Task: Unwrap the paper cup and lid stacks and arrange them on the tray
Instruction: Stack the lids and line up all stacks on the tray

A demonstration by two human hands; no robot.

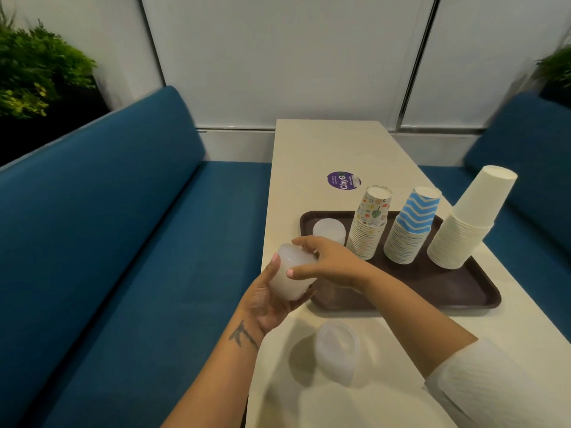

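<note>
- A lid stack (292, 273), translucent white and lying on its side, is held in the air over the table's (324, 149) left edge, just beside the near-left corner of the brown tray (457, 288)
- It looks light and somewhat springy, the plastic smooth and likely slippery; thin lids may slide apart if squeezed unevenly, so the safest hold appears to be around the side with a finger on each end
- Whether any wrap remains on this stack cannot be told
- The left hand (262, 301) cradles it from below, fingers curled up round the far side
- The right hand (327, 261) reaches across from the right, fingers spread fairly wide, thumb and fingertips resting on the stack's top and end; whether it is gripping or only steadying is unclear
- Another lid stack (329, 231) already stands at the tray's far-left corner
- Three upside-down cup stacks line the tray's far side: patterned cups (370, 223), blue-striped cups (411, 227) and plain white cups (469, 217)
- A further lid bundle (336, 350) lies on the table nearer the person, off the tray and apparently waiting its turn
- A round purple sticker (343, 180) sits on the table beyond the tray
</note>
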